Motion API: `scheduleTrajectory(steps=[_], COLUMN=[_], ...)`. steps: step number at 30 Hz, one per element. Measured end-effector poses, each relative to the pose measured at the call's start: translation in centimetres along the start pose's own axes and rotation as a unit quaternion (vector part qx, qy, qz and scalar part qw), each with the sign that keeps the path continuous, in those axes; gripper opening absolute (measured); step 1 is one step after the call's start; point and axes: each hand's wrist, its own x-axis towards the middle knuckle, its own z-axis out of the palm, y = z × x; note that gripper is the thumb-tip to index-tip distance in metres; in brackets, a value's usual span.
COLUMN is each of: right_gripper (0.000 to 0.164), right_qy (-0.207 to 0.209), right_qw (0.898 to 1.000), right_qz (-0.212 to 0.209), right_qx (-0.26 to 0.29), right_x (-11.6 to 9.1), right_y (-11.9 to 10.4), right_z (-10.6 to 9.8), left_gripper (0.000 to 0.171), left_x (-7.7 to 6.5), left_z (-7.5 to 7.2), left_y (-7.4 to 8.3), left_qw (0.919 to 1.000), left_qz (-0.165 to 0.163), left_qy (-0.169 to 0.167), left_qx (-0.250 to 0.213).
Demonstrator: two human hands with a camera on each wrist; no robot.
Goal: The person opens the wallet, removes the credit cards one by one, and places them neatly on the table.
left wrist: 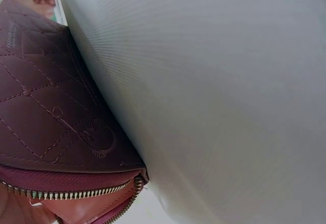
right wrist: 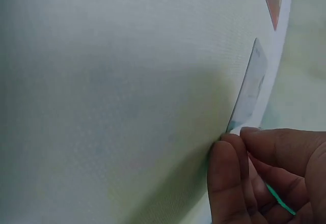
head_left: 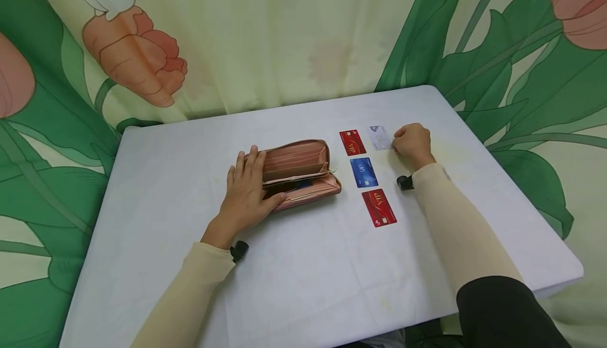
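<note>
- Head view, nearest, at 5 o'clock: dark upper sleeve, then cream right sleeve as far as a black wrist device.
- At 7 o'clock: cream left sleeve, with a second black wrist device at the cuff.
- Next, around the middle: white-covered table.
- At 8 o'clock of the wallet: left hand, with fingers straight and slightly spread over the wallet's end, thumb stretched along its near half; resting on it rather than curled round it.
- Near the table's centre: the wallet itself, unzipped and gaping, with pinkish slots inside; from the left wrist, dark quilted outside and metal-toothed zip.
- At 4 o'clock of the wallet, apart from it: near red card, flat.
- At 3 o'clock: blue card, flat, just beyond.
- At 2 o'clock: far red card, flat.
- At 3 o'clock of that far red card: white card.
- At the white card's 3 o'clock: right hand, with fingers curled and fingertips closed together, pinching the card's edge.
- Farthest, at 12 o'clock: pale curtain, with a carrot print towards 11 and green leaves towards 2.
</note>
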Motion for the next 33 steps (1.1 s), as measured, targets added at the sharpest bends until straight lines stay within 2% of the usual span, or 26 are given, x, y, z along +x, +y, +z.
scheduleTrajectory(steps=[7, 12, 15, 19, 25, 33], right_gripper=[0.048, 0.059, 0.062, 0.063, 0.063, 0.058], right_qy=[0.011, 0.037, 0.051, 0.060, 0.058, 0.029], right_qw=[0.998, 0.993, 0.985, 0.970, 0.937, 0.895], right_qz=[-0.018, -0.088, -0.145, -0.217, -0.326, -0.430], right_qx=[-0.052, -0.066, -0.071, -0.088, -0.108, -0.114], right_x=[-1.0, -1.8, -2.8, -4.8, -7.7, -10.8], right_y=[-0.5, -2.2, -3.9, -6.6, -10.1, -11.7], right_z=[-1.0, -1.6, -1.7, -1.7, -1.6, -0.6], left_gripper=[0.107, 0.108, 0.107, 0.107, 0.108, 0.105], left_x=[0.5, 0.8, 0.9, 1.1, 1.7, 2.4], left_z=[0.2, 0.2, 0.2, 0.3, 0.4, 0.4], left_y=[0.5, 0.8, 0.7, 0.6, 0.6, 0.9], left_qw=[1.0000, 1.0000, 1.0000, 1.0000, 0.9999, 0.9999], left_qz=[0.000, 0.000, -0.003, -0.003, -0.006, 0.000], left_qy=[-0.004, -0.004, -0.005, -0.004, -0.006, -0.009], left_qx=[0.002, 0.005, 0.008, 0.009, 0.011, 0.010])
